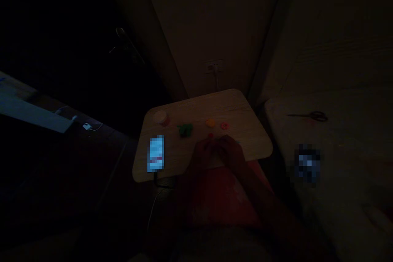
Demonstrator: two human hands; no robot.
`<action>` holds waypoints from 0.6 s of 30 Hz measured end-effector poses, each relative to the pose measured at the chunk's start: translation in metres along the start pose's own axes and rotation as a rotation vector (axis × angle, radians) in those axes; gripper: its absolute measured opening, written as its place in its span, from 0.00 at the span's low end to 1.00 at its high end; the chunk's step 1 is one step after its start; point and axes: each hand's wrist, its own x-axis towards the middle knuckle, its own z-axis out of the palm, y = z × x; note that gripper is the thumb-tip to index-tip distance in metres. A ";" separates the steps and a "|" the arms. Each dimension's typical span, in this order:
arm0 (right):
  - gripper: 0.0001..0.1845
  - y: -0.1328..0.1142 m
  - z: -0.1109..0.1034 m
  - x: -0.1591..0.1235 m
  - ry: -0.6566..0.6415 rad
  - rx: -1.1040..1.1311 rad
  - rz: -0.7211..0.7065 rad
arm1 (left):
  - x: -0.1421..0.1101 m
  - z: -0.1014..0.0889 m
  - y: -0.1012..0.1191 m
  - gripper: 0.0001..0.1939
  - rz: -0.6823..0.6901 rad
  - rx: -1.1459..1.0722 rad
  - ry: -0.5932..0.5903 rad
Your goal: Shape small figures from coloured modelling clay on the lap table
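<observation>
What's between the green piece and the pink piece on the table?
The orange piece, nearer the pink piece than the green piece; it shows in the head view.

scissors (310, 115) at right | wall socket (210, 66) | lit screen (155, 154) left

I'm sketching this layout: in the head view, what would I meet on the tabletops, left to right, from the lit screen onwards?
Lit screen → green piece → orange piece → pink ring → scissors.
</observation>
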 end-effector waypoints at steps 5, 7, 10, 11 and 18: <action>0.12 0.002 -0.001 -0.005 0.017 0.077 -0.016 | 0.001 -0.006 0.005 0.20 0.010 -0.001 -0.116; 0.11 0.001 -0.002 -0.004 0.020 0.160 0.017 | 0.002 -0.008 0.003 0.20 -0.001 -0.044 -0.145; 0.10 0.000 -0.002 0.000 0.017 0.298 0.103 | 0.003 -0.009 0.000 0.25 -0.045 -0.148 -0.143; 0.09 -0.001 -0.001 0.001 0.021 0.339 0.139 | 0.004 -0.008 -0.001 0.27 -0.056 -0.183 -0.131; 0.08 -0.014 0.005 0.007 0.040 0.549 0.354 | -0.002 -0.004 -0.006 0.32 -0.039 -0.269 -0.031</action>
